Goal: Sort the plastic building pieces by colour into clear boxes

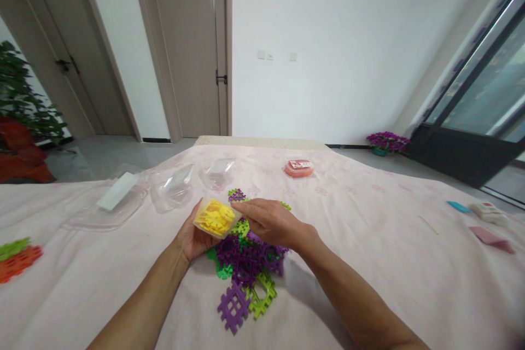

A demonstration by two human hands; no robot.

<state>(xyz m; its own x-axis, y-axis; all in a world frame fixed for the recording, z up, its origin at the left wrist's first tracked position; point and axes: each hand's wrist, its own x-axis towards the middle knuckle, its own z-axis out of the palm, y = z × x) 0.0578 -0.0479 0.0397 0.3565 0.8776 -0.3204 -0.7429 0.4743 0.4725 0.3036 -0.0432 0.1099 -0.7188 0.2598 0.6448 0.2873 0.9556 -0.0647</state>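
Note:
A small clear plastic box [235, 223] filled with yellow pieces [216, 217] is tilted toward me above the table. My left hand [197, 238] is closed around its left side and underside. At the box's upper right corner, the fingertips of my right hand [273, 221] grip the edge; the thumb is mostly hidden. Beneath both hands lies a heap of purple interlocking plastic pieces [250, 260], mixed with green ones [223, 270]. Closest to me are a purple lattice square [234, 306] and a lime-green one [262, 298].
Clear plastic containers [172, 188] with white labels stand at the back left. A red-labelled box [299, 168] sits at the back. Orange and green pieces [20, 260] lie far left. On the right are a blue item [458, 206], a whitish block [488, 212] and a pink cloth [491, 239].

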